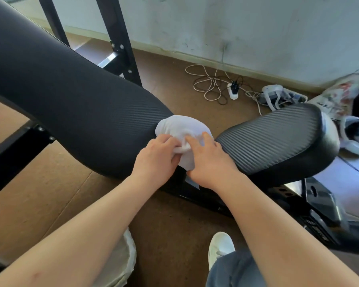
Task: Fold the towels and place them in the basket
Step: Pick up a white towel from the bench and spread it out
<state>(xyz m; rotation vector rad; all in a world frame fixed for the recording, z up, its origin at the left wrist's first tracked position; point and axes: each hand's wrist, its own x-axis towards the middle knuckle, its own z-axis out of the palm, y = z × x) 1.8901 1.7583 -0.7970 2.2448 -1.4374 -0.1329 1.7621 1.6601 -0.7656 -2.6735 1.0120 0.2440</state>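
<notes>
The left hand point(155, 157) has its fingers curled into the near edge of a white towel point(181, 126) and grips a bunch of it. The right hand point(210, 162), just beside it at three o'clock, pinches a fold between thumb and forefinger. The towel sits crumpled (more lump than fold) on a black padded bench point(71, 96), at the gap between the long pad and the seat. From the towel, a power strip point(233, 91) with tangled cables lies on the brown floor point(50, 183) at two o'clock, bags point(340, 94) lie at three, and a white shoe point(220, 245) is at five.
</notes>
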